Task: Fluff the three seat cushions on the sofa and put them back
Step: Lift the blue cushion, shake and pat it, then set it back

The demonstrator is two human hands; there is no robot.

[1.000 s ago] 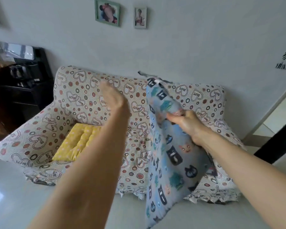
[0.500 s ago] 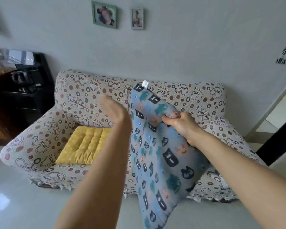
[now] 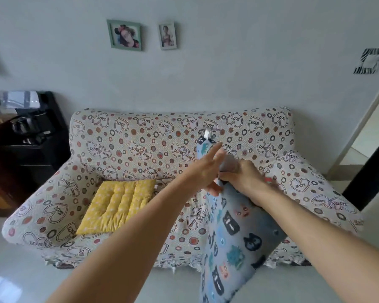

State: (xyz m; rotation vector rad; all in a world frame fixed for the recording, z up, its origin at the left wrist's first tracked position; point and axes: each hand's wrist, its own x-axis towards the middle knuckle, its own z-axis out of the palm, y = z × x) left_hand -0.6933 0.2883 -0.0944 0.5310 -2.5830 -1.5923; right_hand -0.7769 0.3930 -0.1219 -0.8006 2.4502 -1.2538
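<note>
The right hand [image 3: 243,178] has its grip clenched on the upper part of the blue cat-print cushion [image 3: 234,232], which hangs upright in front of the right half of the sofa [image 3: 140,138]. The left hand [image 3: 206,169], grip released and fingers straight, lies flat against the cushion's left face. A yellow cushion [image 3: 116,204] lies on the left seat.
</note>
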